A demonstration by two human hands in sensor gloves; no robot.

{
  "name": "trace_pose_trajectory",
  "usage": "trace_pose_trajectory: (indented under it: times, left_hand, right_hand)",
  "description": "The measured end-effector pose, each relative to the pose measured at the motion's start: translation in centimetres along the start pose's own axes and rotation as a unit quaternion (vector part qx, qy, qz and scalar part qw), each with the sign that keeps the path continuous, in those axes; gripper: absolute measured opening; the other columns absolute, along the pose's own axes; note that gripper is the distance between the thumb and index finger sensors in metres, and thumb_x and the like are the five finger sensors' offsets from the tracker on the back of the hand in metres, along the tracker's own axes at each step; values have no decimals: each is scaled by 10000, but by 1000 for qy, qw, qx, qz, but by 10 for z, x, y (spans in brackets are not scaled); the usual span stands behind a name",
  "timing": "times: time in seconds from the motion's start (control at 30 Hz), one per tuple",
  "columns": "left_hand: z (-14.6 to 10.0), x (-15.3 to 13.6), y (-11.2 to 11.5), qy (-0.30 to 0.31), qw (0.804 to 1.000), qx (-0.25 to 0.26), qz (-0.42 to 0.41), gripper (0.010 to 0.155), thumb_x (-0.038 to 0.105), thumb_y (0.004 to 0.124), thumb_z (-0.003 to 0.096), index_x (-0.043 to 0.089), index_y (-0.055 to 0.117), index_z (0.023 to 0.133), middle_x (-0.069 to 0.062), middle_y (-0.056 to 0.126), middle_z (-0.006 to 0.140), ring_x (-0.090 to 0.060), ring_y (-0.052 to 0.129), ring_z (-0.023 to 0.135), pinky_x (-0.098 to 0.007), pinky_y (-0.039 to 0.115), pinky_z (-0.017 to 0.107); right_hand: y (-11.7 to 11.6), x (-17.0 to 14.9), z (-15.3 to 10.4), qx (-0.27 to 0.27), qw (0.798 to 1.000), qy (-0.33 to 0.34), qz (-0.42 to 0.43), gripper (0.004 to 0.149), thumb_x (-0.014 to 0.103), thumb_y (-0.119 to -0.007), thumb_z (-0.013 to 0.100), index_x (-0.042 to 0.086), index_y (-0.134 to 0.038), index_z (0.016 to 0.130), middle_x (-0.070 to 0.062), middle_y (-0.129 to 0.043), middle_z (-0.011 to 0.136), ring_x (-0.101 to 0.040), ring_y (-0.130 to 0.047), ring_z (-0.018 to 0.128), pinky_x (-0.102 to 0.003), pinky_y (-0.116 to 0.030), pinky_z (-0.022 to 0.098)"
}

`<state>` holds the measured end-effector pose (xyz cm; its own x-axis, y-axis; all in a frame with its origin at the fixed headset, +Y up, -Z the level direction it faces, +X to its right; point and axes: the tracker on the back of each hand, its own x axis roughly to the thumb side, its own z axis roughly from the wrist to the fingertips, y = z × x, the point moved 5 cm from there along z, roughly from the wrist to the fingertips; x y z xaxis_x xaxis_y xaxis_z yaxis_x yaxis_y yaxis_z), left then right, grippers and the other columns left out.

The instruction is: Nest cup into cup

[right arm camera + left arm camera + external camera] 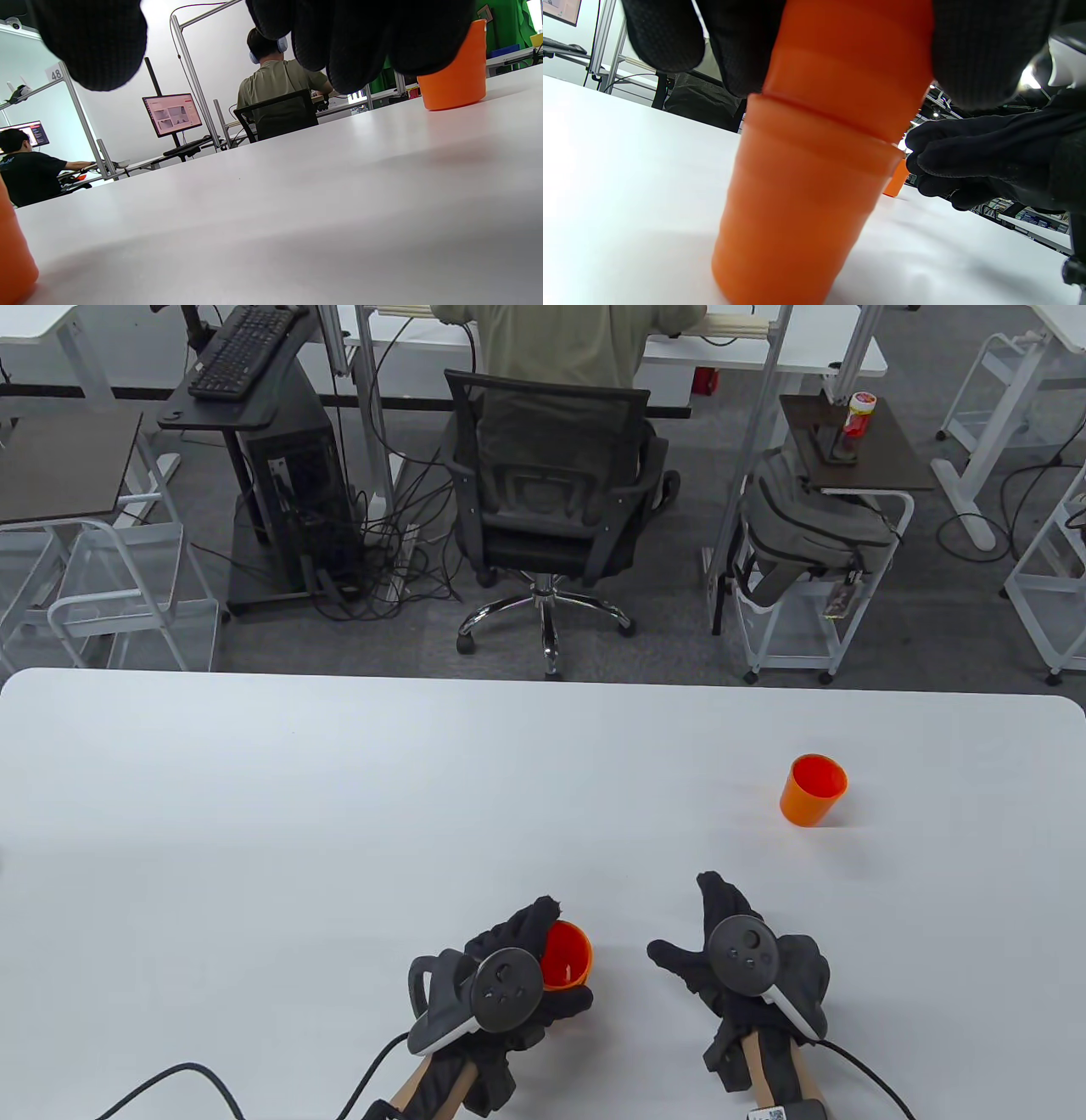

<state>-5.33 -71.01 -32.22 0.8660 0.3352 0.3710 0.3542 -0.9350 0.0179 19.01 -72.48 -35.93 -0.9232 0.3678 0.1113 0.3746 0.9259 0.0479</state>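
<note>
My left hand (556, 957) grips an orange cup (848, 63) from the side, near the table's front edge. In the left wrist view this cup sits inside a second orange cup (797, 212) that stands on the white table (339, 814). From above, the stack (567, 954) looks like one cup. A third orange cup (813, 791) stands upright and alone at the right, beyond my right hand (689, 918). It also shows in the right wrist view (456, 80). My right hand is open and empty, fingers spread, just right of the stack.
The table's far edge (543, 683) runs across the middle of the view. Beyond it, off the table, are an office chair (551, 500) with a seated person, desks and carts. Glove cables (170, 1082) trail off the front edge.
</note>
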Motion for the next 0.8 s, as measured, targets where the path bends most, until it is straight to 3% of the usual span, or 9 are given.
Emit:
trace_pose_trajectory:
  times: [0.23,0.33,0.47,0.63,0.8]
  left_hand:
    - [0,-2,1,0,1000,-9,-10,1065,784,774,428,56,479,1148,-204,695,1147,-382,833,985,-610,735,695]
    - [-1,-4,-3,12,1000,-19,-22,1107,802,751,421,61,409,1169,-224,590,1205,-417,747,1048,-652,687,712]
    - [-4,-13,-22,15,998,18,-63,1081,803,724,438,79,407,1174,-233,552,1220,-449,682,1076,-673,657,718]
    - [-9,-38,-44,-17,993,75,-94,1039,793,696,476,80,412,1175,-253,515,1225,-495,633,1079,-686,634,719]
    - [-12,-63,-50,-49,989,86,-114,1029,791,688,487,82,408,1178,-270,472,1230,-516,580,1088,-699,610,721]
  right_hand:
    - [0,-1,0,3,1000,-4,-4,1017,598,-818,459,-24,-374,1131,-322,-537,1102,-526,-695,933,-674,-634,627]
    - [-1,-2,0,5,1000,-5,-4,1017,598,-818,459,-20,-373,1132,-319,-533,1107,-524,-686,945,-678,-620,639]
    - [2,-4,0,1,1000,-8,2,1019,599,-817,460,-16,-365,1135,-319,-515,1117,-530,-658,965,-674,-603,653]
    - [29,-19,3,-43,998,-24,29,1024,602,-815,459,-7,-353,1140,-326,-475,1134,-541,-605,990,-676,-569,670]
    - [62,-64,19,-86,992,-79,52,1038,604,-816,458,-2,-327,1146,-329,-431,1147,-551,-545,1011,-689,-528,682]
